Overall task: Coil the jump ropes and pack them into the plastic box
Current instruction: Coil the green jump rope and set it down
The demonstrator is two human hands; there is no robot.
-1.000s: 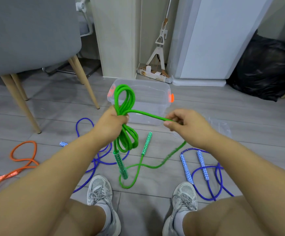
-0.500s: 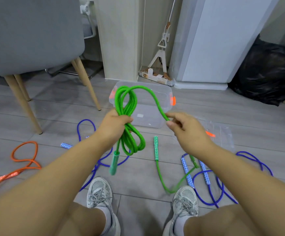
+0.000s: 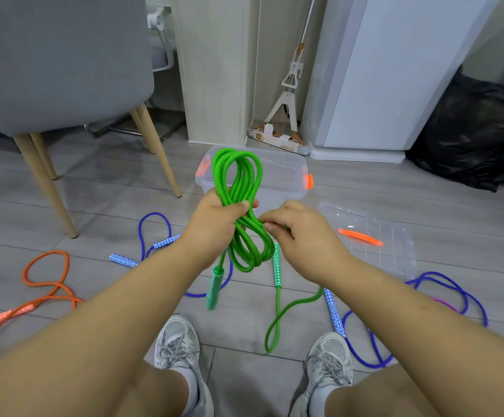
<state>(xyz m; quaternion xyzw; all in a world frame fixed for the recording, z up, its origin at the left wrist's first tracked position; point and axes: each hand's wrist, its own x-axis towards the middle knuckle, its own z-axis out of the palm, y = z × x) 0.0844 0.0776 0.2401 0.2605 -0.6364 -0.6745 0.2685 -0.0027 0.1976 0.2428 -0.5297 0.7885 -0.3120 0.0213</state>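
My left hand (image 3: 214, 221) grips the middle of a green jump rope coil (image 3: 238, 188), with loops standing above the fist and hanging below it. One green handle (image 3: 213, 285) dangles under the coil. My right hand (image 3: 299, 236) pinches the loose green strand right beside the coil. The rest of that strand runs down to the floor in a loop (image 3: 278, 320), and the other green patterned handle (image 3: 277, 267) hangs near my right wrist. The clear plastic box (image 3: 287, 170) with orange latches stands open on the floor just behind the coil.
The box's clear lid (image 3: 374, 239) lies to the right. Blue ropes lie on the floor at left (image 3: 151, 230) and right (image 3: 443, 284), an orange rope (image 3: 46, 281) far left. A grey chair (image 3: 58, 61), a black bag (image 3: 473, 127) and my shoes (image 3: 178, 341) surround the spot.
My right hand has moved left to the coil, laying another green loop onto it. The loose strand on the floor has shortened and the dangling handle has swung.
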